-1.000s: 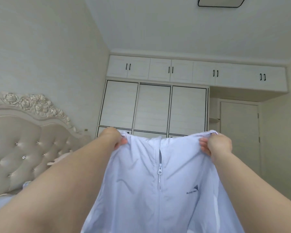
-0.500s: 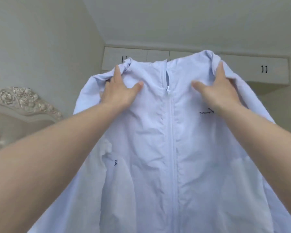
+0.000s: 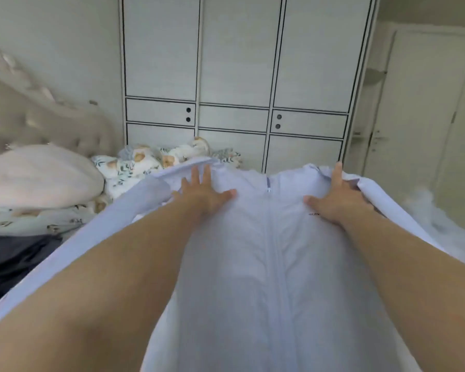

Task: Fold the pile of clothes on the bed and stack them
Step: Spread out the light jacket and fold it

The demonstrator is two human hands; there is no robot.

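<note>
The wardrobe [image 3: 236,84] fills the far wall, pale doors edged in dark lines with small round knobs on the lower drawers, and a door [image 3: 424,124] stands to its right. Below it lies the bed [image 3: 440,224], its padded headboard [image 3: 38,119] rising at the left edge of the view. Spread out front-up over the bed, and taking up most of the lower picture, is the pale lilac jacket [image 3: 274,264] with its zip running up the middle (the frame is blurred, so the cloth's finer creases are hard to read); its collar points toward the wardrobe and its left sleeve trails down toward the near left corner. A big pinkish pillow [image 3: 38,175] sits at the left, with a flower-printed quilt [image 3: 151,162] bunched beside and behind it, and a dark garment [image 3: 14,253] lies at the left edge, just beside the jacket's sleeve. The left hand [image 3: 204,191] lies flat on the jacket's left shoulder, fingers straight and spread apart, thumb out toward the zip. The right hand [image 3: 336,200] rests on the right shoulder beside a small dark logo, thumb out on top; its fingers reach up over a fold of cloth at the shoulder edge, and whether they pinch it I cannot tell.
</note>
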